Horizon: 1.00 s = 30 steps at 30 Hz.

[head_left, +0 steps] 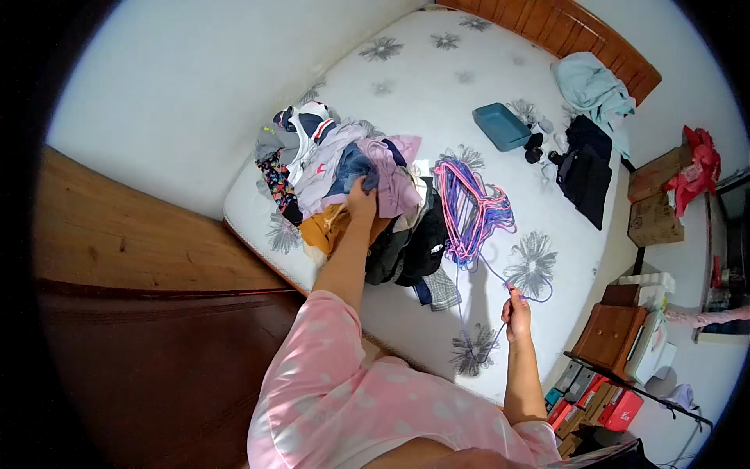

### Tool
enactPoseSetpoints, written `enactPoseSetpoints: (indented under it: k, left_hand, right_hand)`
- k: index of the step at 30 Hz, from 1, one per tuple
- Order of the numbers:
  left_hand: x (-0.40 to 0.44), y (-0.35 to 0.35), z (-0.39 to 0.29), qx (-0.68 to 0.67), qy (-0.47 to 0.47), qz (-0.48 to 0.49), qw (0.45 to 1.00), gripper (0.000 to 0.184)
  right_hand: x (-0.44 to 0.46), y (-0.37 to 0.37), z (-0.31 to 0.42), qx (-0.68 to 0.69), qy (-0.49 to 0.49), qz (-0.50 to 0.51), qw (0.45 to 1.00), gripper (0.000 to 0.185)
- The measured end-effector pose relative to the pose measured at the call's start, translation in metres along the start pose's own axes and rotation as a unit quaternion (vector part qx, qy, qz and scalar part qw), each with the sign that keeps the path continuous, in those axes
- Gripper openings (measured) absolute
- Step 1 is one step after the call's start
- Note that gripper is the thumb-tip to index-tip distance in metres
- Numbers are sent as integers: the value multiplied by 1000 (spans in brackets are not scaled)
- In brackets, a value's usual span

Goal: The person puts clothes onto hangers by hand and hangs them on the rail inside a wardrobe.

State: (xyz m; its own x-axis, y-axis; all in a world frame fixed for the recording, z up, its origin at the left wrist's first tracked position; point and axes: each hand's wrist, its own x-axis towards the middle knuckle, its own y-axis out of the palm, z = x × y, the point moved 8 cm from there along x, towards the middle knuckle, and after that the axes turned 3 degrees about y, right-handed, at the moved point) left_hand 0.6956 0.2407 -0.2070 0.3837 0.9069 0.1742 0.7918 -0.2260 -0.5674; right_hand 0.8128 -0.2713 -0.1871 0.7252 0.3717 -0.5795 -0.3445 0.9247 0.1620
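A mixed heap of clothes (320, 168) lies on the left part of the mattress, with lilac, grey, mustard, black and patterned pieces. My left hand (362, 200) reaches into it, its fingers closed on a blue denim garment (351, 170) that lies among the lilac ones. My right hand (516, 314) pinches a thin purple-blue clothes hanger (495, 270) over the mattress, near its hook. Just beyond it lies a bundle of pink, purple and blue hangers (471, 207), beside the heap.
The flower-printed mattress (414, 86) has a wooden headboard (566, 35). Farther right are a teal bin (501, 127), small socks, black clothes (586, 168) and a pale green cloth (592, 82). Cardboard boxes (655, 219) and a wooden cabinet (613, 336) stand right of the bed.
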Motion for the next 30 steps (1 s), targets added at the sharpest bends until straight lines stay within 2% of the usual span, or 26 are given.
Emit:
enactPoseSetpoints:
  k: [3,4,7,10,14,16,19,21,22,24,25,26,29,30]
  left_hand:
    - [-15,-5,-62,11,65,29,997,34]
    - [-26,-10,-82,-29,122,-2,992,32]
    - [-74,-5,-120,-53,72,67,994,33]
    - [-145,-11,-163,-101,113,90,984,33]
    - [-239,-24,-211,-166,92,174,966,34]
    - [-282,-27,-231,-186,92,201,957,34]
    - [-344,-23,-255,-210,77,249,942,29]
    - [-372,-21,-270,-247,62,274,927,25]
    - [-386,-22,-278,-275,50,286,917,25]
    - [-408,-22,-296,-332,27,310,891,24]
    - [-418,-21,-303,-333,46,325,884,25]
    - [-431,-18,-311,-335,64,342,876,25]
    - [-457,-4,-320,-342,86,394,848,27]
    - [-458,-12,-332,-286,152,381,866,25]
  right_hand:
    - [-11,3,12,4,-17,7,1000,34]
    - [-15,4,17,5,-24,13,1000,34]
    - [-27,7,30,8,-41,30,999,36]
    - [-41,5,37,9,-72,65,995,38]
    - [-81,9,60,-58,-113,129,983,38]
    - [-96,12,59,-203,-188,162,947,40]
    - [-139,26,62,-286,-330,177,882,57]
    - [-162,11,58,-312,-257,135,905,64]
    - [-163,1,57,-283,-300,104,905,69]
    - [-181,-15,58,-315,-262,94,907,71]
    - [-190,-21,58,-330,-243,89,908,72]
    - [-200,-26,61,-301,-284,107,904,59]
    - [-195,-61,51,-218,-324,98,915,39]
    - [-201,-76,59,-200,-315,44,927,23]
